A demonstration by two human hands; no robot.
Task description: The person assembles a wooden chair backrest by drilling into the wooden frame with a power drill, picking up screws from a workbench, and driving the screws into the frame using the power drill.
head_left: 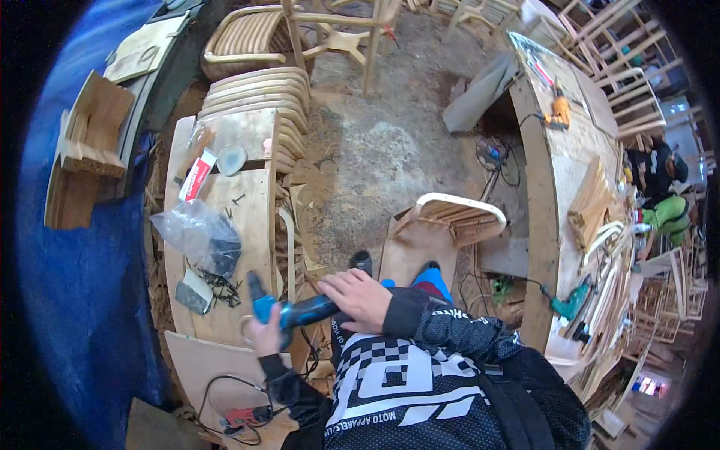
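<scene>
Setting: Woodshop floor strewn with sawdust and shavings, with a plywood bench point(225, 225) at the person's left and a long worktable point(555, 195) at the right.
Left hand: The left hand point(264, 335) was clenched around the handle of a blue power drill point(289, 311), just off the near edge of the bench.
Right hand: The right hand point(361, 296) lay over the drill's rear body, fingers curled on it, likely to steady the tool while the other hand gripped.
Drill position: It was held low in front of the torso, between the two hands, above the floor beside the bench.
Drill axis: Its long axis ran roughly left to right, with the dark nose tipped up and toward the bench.
Near the grip: Loose dark screws point(217, 283) and a clear plastic bag point(196, 231) lay on the bench, close enough to reach.
Farther out: A curved wooden chair part point(457, 214) stood on the floor ahead of the feet; an orange drill point(558, 112) and a green drill point(570, 304) rested on the worktable.
</scene>
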